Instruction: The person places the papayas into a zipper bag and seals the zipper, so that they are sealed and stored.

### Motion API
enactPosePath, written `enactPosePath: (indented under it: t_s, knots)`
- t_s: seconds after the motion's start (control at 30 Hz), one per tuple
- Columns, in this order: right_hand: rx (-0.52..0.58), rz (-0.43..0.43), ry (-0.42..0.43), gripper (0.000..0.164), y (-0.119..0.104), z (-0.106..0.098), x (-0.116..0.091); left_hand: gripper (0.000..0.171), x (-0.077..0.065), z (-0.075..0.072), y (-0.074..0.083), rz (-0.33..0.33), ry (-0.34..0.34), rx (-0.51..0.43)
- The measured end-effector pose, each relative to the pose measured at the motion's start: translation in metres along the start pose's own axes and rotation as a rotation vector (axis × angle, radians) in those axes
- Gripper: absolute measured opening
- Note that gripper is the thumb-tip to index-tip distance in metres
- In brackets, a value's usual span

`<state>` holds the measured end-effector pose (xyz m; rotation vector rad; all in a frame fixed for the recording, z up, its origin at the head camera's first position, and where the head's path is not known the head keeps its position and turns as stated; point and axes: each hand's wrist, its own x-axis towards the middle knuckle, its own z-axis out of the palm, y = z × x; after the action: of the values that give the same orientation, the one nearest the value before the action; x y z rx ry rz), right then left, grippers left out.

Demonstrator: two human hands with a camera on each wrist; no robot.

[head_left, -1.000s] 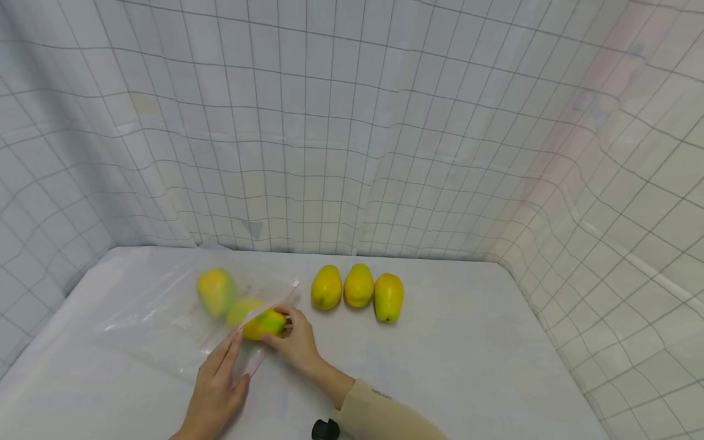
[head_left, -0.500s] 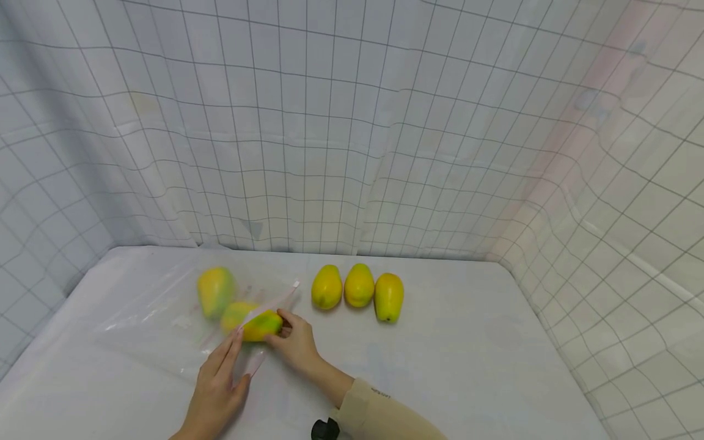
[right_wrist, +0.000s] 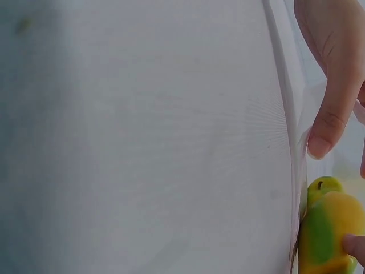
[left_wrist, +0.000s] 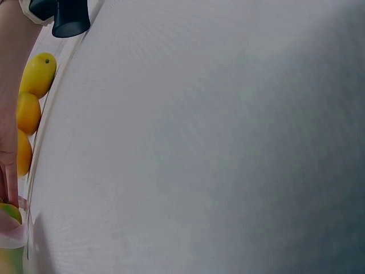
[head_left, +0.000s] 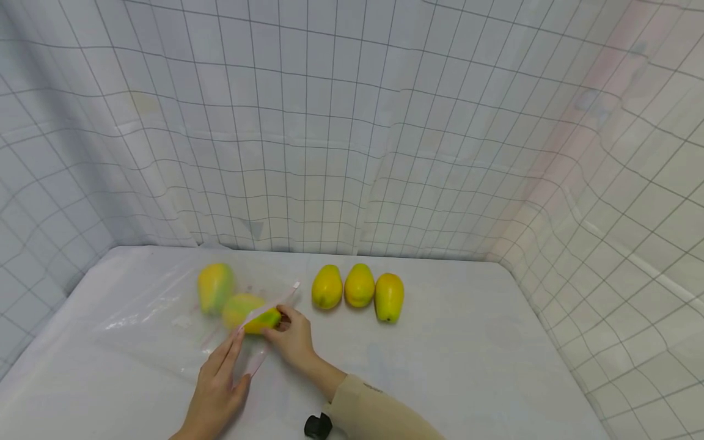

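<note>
A clear plastic slider bag (head_left: 154,327) lies on the left of the table, its pink-edged mouth facing right. One yellow-green papaya (head_left: 216,288) is inside it. A second papaya (head_left: 239,310) lies partly inside, across the mouth, and my right hand (head_left: 295,339) grips its outer end between thumb and fingers. My left hand (head_left: 216,391) touches the bag's mouth with straight fingers at the upper edge and the thumb apart by the lower edge. In the right wrist view, the left thumb (right_wrist: 331,117) points down beside the bag film above the gripped papaya (right_wrist: 331,228).
Three more papayas stand in a row right of the bag: a left one (head_left: 327,287), a middle one (head_left: 360,285) and a right one (head_left: 388,297). A white cloth covers the table (head_left: 467,342). Gridded curtains (head_left: 330,153) enclose the back and sides.
My right hand has moved slightly left and up, pushing the papaya a little deeper into the bag. The papaya inside has shifted slightly up. My left hand has stayed put.
</note>
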<state>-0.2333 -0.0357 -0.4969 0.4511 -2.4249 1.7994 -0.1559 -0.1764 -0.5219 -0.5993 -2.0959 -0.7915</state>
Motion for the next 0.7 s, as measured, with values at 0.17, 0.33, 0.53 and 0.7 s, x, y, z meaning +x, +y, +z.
enactPosePath:
  t_s: [0.17,0.33,0.53,0.7]
  knots:
    - [0.021,-0.002,0.024,0.041,0.0012,0.0029,0.0025,0.06,0.0009,0.0006,0.0008,0.015,0.019,-0.004]
    - [0.05,0.045,0.056,0.038,0.0032,0.0057,0.0046,0.059,0.0018,0.0017,0.0007,0.029,0.033,0.005]
    - [0.066,0.068,0.075,0.037,0.0031,0.0079,0.0059,0.059,0.002,0.0023,0.0008,0.032,0.033,-0.001]
    - [0.055,0.077,0.072,0.038,0.0021,0.0075,0.005,0.059,0.0025,0.003,0.0006,0.034,0.035,0.004]
